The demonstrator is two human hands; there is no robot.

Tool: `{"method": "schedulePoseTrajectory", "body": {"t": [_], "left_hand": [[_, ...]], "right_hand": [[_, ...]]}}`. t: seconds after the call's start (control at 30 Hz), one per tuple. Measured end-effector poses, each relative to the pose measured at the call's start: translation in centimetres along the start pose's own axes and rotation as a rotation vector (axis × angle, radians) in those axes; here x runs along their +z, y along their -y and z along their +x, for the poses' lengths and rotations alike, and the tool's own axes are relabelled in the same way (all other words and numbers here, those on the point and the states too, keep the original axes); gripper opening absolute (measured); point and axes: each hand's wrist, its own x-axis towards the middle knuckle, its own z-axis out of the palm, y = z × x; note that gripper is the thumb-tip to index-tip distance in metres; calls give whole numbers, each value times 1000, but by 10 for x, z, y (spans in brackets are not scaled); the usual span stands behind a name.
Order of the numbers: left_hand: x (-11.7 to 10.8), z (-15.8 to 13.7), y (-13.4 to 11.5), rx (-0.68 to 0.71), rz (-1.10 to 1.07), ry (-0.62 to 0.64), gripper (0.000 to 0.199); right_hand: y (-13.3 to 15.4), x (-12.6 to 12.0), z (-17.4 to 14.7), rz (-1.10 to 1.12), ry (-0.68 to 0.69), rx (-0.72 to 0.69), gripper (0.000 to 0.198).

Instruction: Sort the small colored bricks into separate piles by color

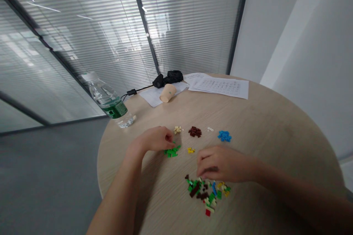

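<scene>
My left hand [157, 138] is closed with its fingertips together, over the back edge of a small pile of green toy bricks [171, 152]. A speck of green shows by the fingertips; whether it is gripped I cannot tell. Fingers curled, my right hand [217, 163] hangs at the back of a mixed heap of toy bricks [195, 190] in green, brown, blue, yellow, cream and red. What its fingertips hold, if anything, is hidden. Between the hands lie a few yellow bricks [191, 150]. Farther back are piles of cream bricks [177, 129], dark brown bricks [195, 131], white bricks [210, 129] and blue bricks [224, 136].
A clear water bottle [110, 102] with a green label stands at the round table's [275, 125] left edge. At the back are a paper cup [167, 93] on its side, a black folded item [173, 77] with a cord, and printed sheets [220, 85].
</scene>
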Motion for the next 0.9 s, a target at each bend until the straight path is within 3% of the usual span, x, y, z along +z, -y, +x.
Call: {"method": "schedulePoseTrajectory", "body": {"t": [0.2, 0.37, 0.7, 0.8, 0.9], "left_hand": [[-1, 4, 0, 191, 5, -128, 18], [4, 10, -10, 362, -31, -81, 16], [8, 10, -3, 264, -89, 61, 13], [3, 7, -6, 299, -134, -23, 12], [1, 5, -17, 331, -296, -154, 20]], "right_hand": [[0, 3, 0, 17, 33, 9, 20], [1, 1, 1, 19, 50, 11, 20], [0, 0, 1, 0, 73, 25, 16], [-1, -3, 1, 6, -19, 71, 15], [-3, -10, 1, -23, -244, 176, 12]]}}
